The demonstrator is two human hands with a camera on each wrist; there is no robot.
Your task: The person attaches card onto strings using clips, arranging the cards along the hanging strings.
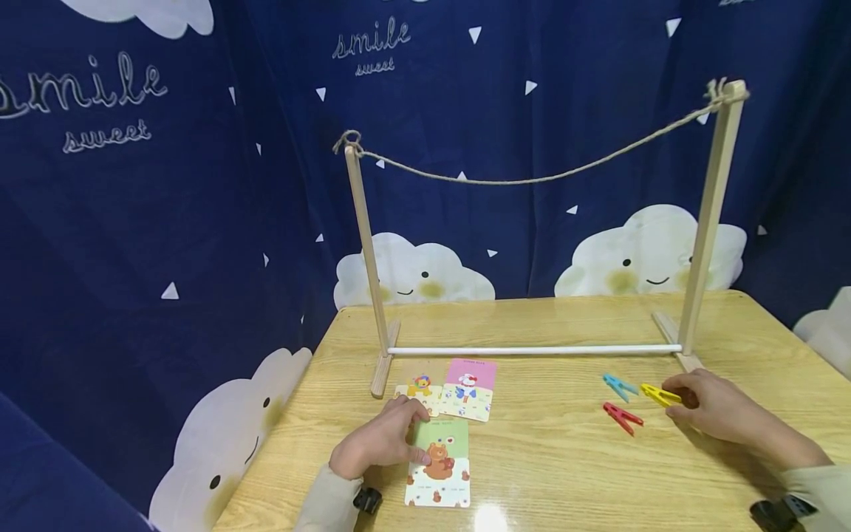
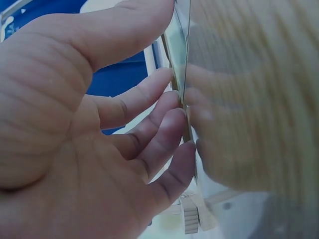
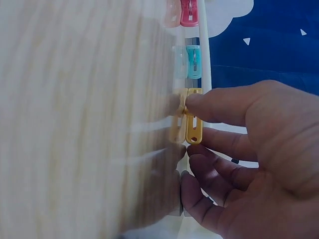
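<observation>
A green bear card (image 1: 442, 473) lies flat at the table's near edge. My left hand (image 1: 415, 436) rests on its left side. In the left wrist view the left hand's (image 2: 172, 84) fingertips (image 2: 167, 79) touch the card's edge (image 2: 180, 59), with the thumb above. My right hand (image 1: 673, 403) pinches the rear end of a yellow clothespin (image 1: 658, 394) lying on the table. In the right wrist view the right hand (image 3: 192, 127) has thumb and forefinger on the yellow clothespin (image 3: 193, 129). A blue clothespin (image 1: 618, 386) and a red one (image 1: 622, 417) lie just left of it.
A wooden clothesline stand (image 1: 708, 222) with a slack rope (image 1: 532, 180) and a white crossbar (image 1: 532, 350) spans the middle of the table (image 1: 565, 473). A pink card (image 1: 469, 390) and a yellow card (image 1: 420, 391) lie near its left foot. Blue cloud curtains surround the table.
</observation>
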